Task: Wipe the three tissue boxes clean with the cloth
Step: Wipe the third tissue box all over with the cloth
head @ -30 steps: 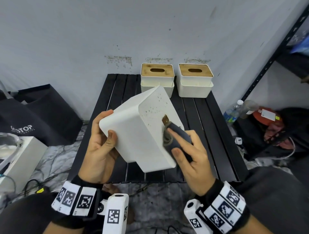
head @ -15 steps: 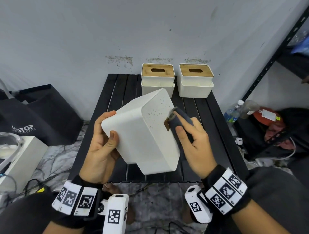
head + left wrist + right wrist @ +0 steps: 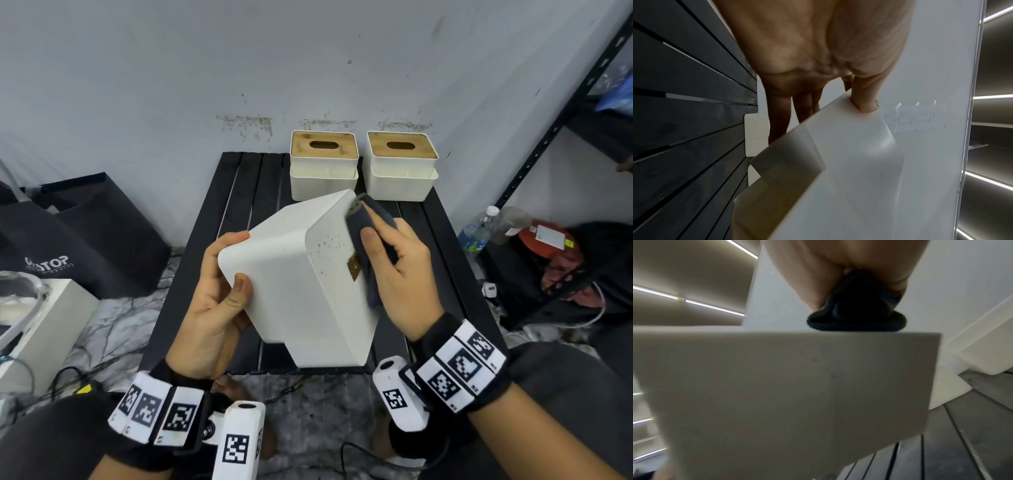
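Between both hands, off the table [image 3: 212, 219]: box [image 3: 308, 284] tilted, long axis running away from the body. Left hand [image 3: 212, 301] grips its left end. Right hand [image 3: 400, 274] pinches cloth [image 3: 363, 226] against the far right edge; brown specks [image 3: 329, 243] sit just left of it, nearer the right hand.

Two tissue boxes [image 3: 323, 164] [image 3: 401, 163] sit side by side at the table's [image 3: 239, 192] back edge. A third box [image 3: 301, 284] is held above the table's front, the cloth [image 3: 368, 236] on its right face.

Your way to the table's [image 3: 239, 219] back-right is blocked by two boxes [image 3: 323, 164]; its left slats lie open.
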